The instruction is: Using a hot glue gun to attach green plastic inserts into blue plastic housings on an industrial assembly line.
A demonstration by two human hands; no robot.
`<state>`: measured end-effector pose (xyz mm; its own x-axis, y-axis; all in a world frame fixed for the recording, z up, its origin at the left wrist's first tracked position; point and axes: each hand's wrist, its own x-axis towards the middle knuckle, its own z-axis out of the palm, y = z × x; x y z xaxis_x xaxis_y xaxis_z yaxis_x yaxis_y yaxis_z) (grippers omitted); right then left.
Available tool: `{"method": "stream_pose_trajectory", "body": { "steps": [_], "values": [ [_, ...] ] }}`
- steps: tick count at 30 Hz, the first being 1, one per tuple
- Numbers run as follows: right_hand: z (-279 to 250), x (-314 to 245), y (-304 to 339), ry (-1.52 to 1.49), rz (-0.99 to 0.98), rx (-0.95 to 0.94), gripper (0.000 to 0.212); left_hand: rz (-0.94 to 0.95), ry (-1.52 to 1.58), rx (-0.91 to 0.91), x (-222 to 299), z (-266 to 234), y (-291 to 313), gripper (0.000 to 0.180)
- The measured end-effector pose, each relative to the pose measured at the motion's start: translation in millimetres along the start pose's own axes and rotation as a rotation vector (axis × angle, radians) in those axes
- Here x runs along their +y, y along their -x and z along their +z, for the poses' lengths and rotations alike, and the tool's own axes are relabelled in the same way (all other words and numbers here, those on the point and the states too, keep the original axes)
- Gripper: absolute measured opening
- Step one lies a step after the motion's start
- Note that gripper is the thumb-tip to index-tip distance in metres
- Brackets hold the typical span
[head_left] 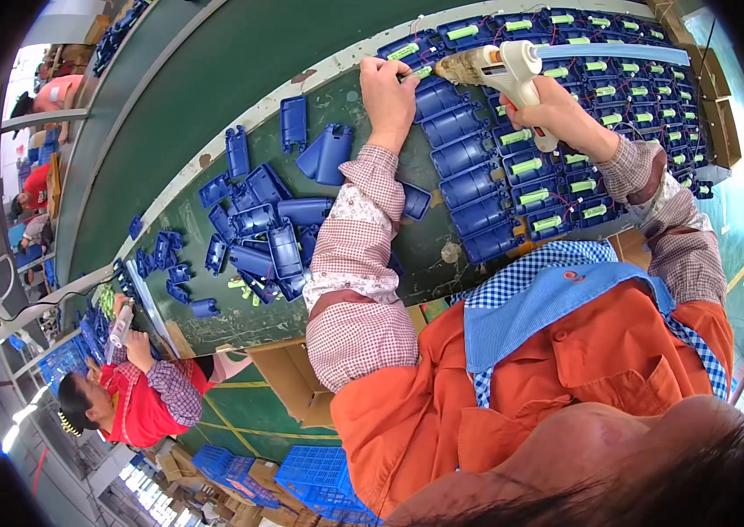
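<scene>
My right hand (556,116) grips the handle of a white hot glue gun (523,68), its brownish nozzle pointing left. A long pale-blue glue stick (613,54) sticks out of the gun's back. Close to the nozzle, my left hand (388,95) pinches a small green battery (423,73) at a blue plastic shell in the far row. To the right, rows of blue shells with green batteries and thin wires (605,91) fill the table. A nearer column of blue shells (464,158) has no batteries in it.
Loose blue shells (284,250) lie heaped left of my left arm, with several green batteries (249,288) beside them. A co-worker (139,386) holds another glue gun (120,327) at the table's left end. Cardboard boxes (288,378) and blue crates (323,474) stand below.
</scene>
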<state>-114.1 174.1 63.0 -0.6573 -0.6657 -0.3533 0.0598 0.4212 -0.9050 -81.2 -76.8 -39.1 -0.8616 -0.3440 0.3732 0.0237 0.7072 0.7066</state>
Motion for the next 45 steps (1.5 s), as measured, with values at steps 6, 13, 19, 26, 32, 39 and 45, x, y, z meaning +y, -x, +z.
{"method": "stream_pose_trajectory", "body": {
  "steps": [6, 13, 19, 26, 32, 39, 45],
  "values": [
    [-3.1, -0.1, 4.3, 0.011, 0.022, 0.003, 0.028, 0.021, 0.019, 0.050, 10.7, -12.5, -0.6, 0.029],
    [1.9, 19.7, -19.2, -0.011, -0.223, -0.102, 0.030, 0.009, 0.129, 0.005, 62.1, -89.0, 30.7, 0.024],
    [-2.1, 10.7, -9.0, 0.058, -0.150, -0.078, 0.034, -0.114, 0.261, 0.070, 84.4, -160.7, 96.6, 0.024],
    [-5.6, 10.0, -6.3, 0.030, -0.136, -0.084, 0.040, -0.451, -0.128, 0.654, -4.9, -278.9, 188.5, 0.010],
    [-1.4, 6.6, -12.4, 0.000, -0.136, -0.083, 0.041, -0.604, -0.354, 0.583, -48.3, -304.8, 240.4, 0.007],
    [-7.6, -0.9, -6.0, -0.016, -0.179, -0.088, 0.039, -0.289, -0.590, 0.328, -21.3, -263.0, 207.1, 0.017],
    [4.3, -7.9, -1.1, -0.046, -0.124, -0.089, 0.030, -0.165, -0.690, 0.090, -35.0, -257.3, 202.4, 0.020]
  ]
}}
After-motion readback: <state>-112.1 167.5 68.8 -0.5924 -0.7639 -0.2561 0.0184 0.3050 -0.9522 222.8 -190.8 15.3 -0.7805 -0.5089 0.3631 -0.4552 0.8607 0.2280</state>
